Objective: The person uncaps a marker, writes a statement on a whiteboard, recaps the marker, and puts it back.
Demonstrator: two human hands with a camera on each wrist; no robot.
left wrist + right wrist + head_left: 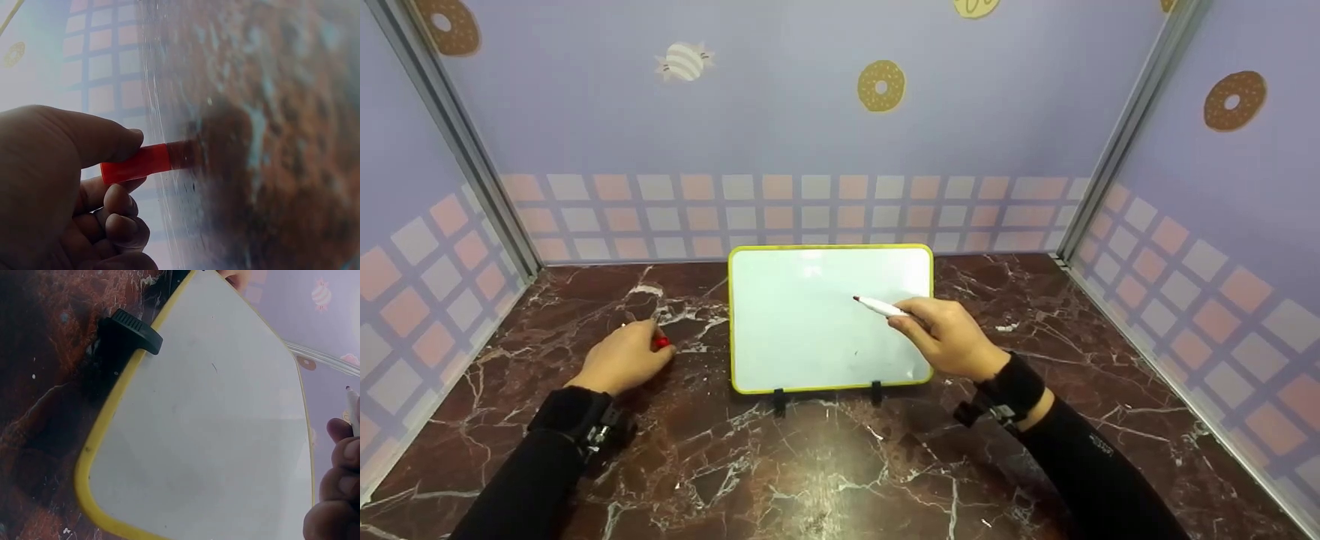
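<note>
A small red marker cap (pixel 138 163) is pinched between the thumb and forefinger of my left hand (pixel 622 358), at the left of the table. In the left wrist view the cap's far end meets the glossy tabletop, which mirrors it. My right hand (pixel 952 337) grips a white marker (pixel 880 306), uncapped, its dark tip pointing left. That marker is in front of the right half of a whiteboard (pixel 802 322) with a yellow frame. Whether the tip touches the board is hard to tell in the head view. A short dark mark (pixel 214 368) shows on the board's surface.
Two black feet (pixel 779 401) hold the board tilted up on the dark red marbled table (pixel 712 465). Behind it stands a lilac wall (pixel 780 112) with checks and doughnut pictures. Metal posts (pixel 1125 120) edge the side walls.
</note>
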